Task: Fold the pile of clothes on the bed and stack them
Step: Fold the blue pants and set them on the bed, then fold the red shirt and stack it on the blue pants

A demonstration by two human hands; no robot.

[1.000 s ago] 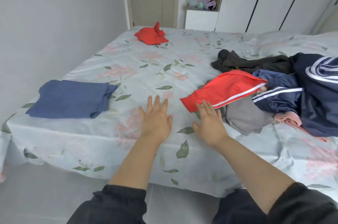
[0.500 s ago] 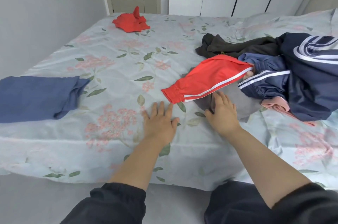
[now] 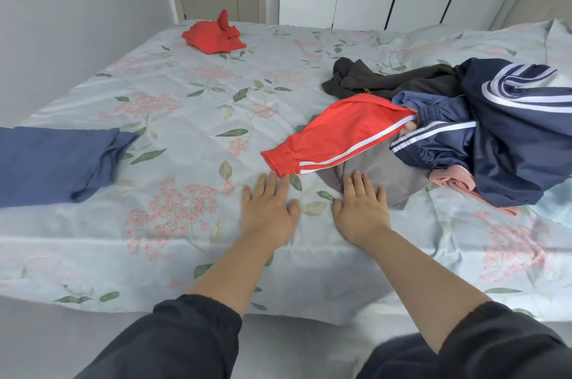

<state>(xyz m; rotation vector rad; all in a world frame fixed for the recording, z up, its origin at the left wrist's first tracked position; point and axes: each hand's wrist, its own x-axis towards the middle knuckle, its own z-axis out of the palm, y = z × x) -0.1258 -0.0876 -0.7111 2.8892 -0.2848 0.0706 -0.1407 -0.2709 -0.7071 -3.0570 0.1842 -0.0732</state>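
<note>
Going for a piece off the tangled navy-red-grey clothes pile (image 3: 495, 137)
Left hand (image 3: 269, 211), right hand (image 3: 362, 211) flat at pile's near edge, fingers spread, gripping nothing; next, probably pinch and pull free.

Floral-sheeted bed (image 3: 192, 131), folded blue garment (image 3: 52, 162) left, red garment (image 3: 213, 35) far, clothes pile (image 3: 448, 131) right
</note>
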